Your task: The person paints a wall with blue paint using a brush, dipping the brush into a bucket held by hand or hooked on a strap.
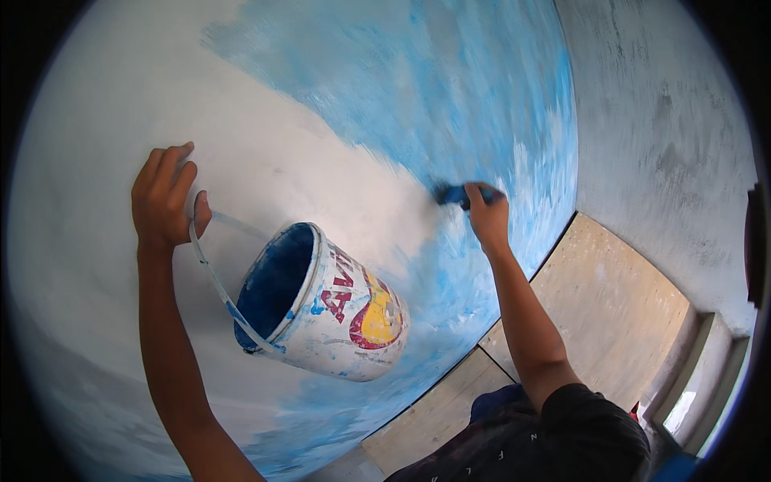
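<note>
My left hand (pixel 165 197) is raised against the white wall (pixel 96 161), its palm and fingers resting on it, with the thin handle of a white paint bucket (pixel 329 309) hooked over the thumb. The bucket hangs tilted below the hand; its inside is coated blue and its side carries a red and yellow label. My right hand (pixel 487 213) is shut on a blue paintbrush (pixel 451 194) pressed to the wall at the edge of the blue painted area (pixel 450 88).
Blue paint covers the upper middle and right of the wall and runs down to its lower edge. A grey bare wall (pixel 666 136) meets it at the right. Below lie pale floor tiles (pixel 602 297) and a step (pixel 707 361).
</note>
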The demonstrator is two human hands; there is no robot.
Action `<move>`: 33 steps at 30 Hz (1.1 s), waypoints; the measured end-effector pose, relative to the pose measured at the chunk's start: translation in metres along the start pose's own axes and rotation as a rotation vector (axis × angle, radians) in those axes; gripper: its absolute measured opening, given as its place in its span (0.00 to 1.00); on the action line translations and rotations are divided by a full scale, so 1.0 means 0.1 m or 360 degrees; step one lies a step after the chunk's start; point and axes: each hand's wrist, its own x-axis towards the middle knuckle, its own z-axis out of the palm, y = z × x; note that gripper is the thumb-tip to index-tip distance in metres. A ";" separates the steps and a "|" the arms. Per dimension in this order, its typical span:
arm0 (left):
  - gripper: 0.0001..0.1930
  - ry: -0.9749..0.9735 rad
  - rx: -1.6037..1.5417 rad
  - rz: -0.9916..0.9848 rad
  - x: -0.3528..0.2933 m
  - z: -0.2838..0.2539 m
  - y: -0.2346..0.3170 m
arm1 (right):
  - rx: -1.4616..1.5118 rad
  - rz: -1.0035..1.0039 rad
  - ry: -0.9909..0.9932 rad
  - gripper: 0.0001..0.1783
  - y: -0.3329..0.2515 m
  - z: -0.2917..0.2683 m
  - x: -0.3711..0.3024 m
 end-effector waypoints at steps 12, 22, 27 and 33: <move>0.14 -0.0058 -0.0210 0.0034 -0.07 0.11 0.01 | 0.0249 0.0157 -0.0088 0.14 0.84 -0.59 -0.66; 0.11 -0.0116 -0.0084 0.0103 -0.21 0.21 -0.11 | -0.0263 -0.0174 -0.0080 0.13 -0.27 -0.15 -0.22; 0.12 -0.0227 -0.0001 0.0173 -0.35 0.21 -0.32 | 0.0570 -0.0094 -0.0286 0.14 -0.50 -0.05 -0.28; 0.11 -0.0143 -0.0082 0.0143 -0.25 0.20 -0.21 | 0.0173 0.0377 0.0014 0.13 1.36 -0.73 -0.79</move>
